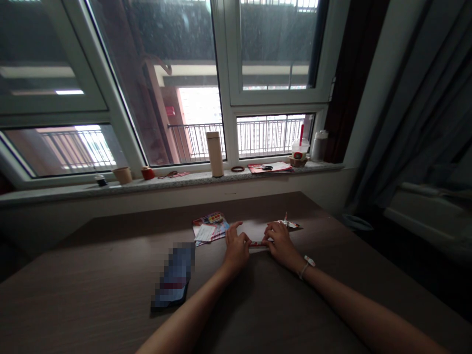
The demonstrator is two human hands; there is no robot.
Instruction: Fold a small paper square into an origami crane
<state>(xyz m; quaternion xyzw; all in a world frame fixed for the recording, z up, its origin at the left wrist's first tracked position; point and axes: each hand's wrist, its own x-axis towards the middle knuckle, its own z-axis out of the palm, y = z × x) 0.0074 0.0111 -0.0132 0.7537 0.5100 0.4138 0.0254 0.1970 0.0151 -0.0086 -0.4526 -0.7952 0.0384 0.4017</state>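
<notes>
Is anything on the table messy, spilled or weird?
I see nothing spilled or broken. The papers beside the left hand lie crooked, overlapping in a loose pile. The flat thing further left looks blocky, so its details can't be made out.

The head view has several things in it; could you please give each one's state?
Left hand: pinching the paper strip
Right hand: pinching the paper strip
Paper strip: held near both ends
Tall bottle: upright, closed
Cup with straw: upright, lid on
Brown cup: upright
Curtain: gathered aside
Folded paper: lying on the table
Scissors: too small to tell
</notes>
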